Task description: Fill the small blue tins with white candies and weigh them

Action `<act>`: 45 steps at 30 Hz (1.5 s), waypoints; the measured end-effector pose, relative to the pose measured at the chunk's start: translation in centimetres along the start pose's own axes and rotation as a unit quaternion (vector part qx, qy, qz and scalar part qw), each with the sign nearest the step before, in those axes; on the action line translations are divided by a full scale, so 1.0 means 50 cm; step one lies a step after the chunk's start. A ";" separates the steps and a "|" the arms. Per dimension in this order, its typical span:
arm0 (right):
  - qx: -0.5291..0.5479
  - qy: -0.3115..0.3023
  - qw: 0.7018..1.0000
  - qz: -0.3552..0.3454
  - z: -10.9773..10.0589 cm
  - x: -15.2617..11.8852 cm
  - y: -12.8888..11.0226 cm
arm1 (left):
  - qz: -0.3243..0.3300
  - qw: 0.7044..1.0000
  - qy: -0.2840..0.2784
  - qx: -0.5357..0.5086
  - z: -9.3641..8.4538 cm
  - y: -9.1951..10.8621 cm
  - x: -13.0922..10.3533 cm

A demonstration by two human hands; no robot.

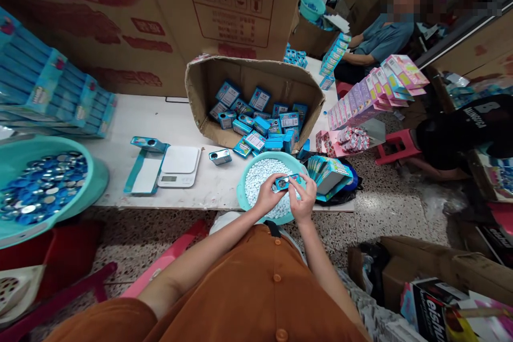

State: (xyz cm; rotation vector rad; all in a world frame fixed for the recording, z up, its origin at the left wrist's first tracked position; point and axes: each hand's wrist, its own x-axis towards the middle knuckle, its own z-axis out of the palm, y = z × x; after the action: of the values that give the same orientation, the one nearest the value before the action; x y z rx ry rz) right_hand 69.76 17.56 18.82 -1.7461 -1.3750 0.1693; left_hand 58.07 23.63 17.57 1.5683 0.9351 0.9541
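Observation:
My left hand (269,193) is closed around a small blue box (282,183), holding it over a turquoise basin (241,196) filled with white pellets (256,172). My right hand (303,202) grips the right end of the same box with bent fingers. A round cut-out shows on the box's upward face; what lies inside is too small to tell. Behind the basin, a cut-open cardboard carton (195,109) holds many more such boxes (255,140), jumbled together. One similar box (220,157) stands on the white table (208,192) left of the basin.
A white digital scale (179,165) and a blue display tray (141,175) sit to the left. Beyond them are a basin of blue-silver discs (44,187) and stacked blue packs (48,80). Blue cartons (332,177) flank my right. A person (380,37) sits farther back.

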 end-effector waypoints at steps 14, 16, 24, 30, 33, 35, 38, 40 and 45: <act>0.068 0.057 0.989 0.119 0.031 -0.022 0.094 | -0.023 0.999 0.029 0.018 -0.054 -0.018 -0.032; 0.067 -0.039 0.989 0.122 0.067 -0.019 0.128 | -0.050 0.997 0.056 0.026 -0.074 -0.025 -0.045; 0.064 -0.210 0.973 0.068 0.265 0.035 0.199 | -0.145 0.976 0.145 0.069 -0.147 -0.041 -0.118; 0.036 -0.214 0.973 0.078 0.346 -0.002 0.163 | -0.174 0.969 0.164 0.068 -0.181 -0.046 -0.156; 0.036 -0.260 0.963 0.068 0.325 -0.048 0.152 | -0.175 0.968 0.165 0.070 -0.188 -0.047 -0.156; 0.041 -0.290 0.953 0.081 0.302 -0.071 0.153 | -0.173 0.969 0.160 0.077 -0.189 -0.048 -0.150; 0.054 -0.309 0.938 0.147 0.277 -0.085 0.158 | -0.161 0.971 0.154 0.086 -0.186 -0.048 -0.134; 0.077 -0.310 0.923 0.216 0.271 -0.081 0.159 | -0.150 0.973 0.145 0.094 -0.183 -0.047 -0.123; 0.258 -0.301 0.822 0.408 0.272 -0.052 0.148 | -0.125 0.981 0.102 0.111 -0.172 -0.044 -0.097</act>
State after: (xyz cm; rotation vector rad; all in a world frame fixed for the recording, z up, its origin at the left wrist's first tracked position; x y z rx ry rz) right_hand 66.14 22.77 4.46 -1.7361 -0.7338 1.5314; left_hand 48.11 22.68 16.17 1.5092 1.3897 0.8652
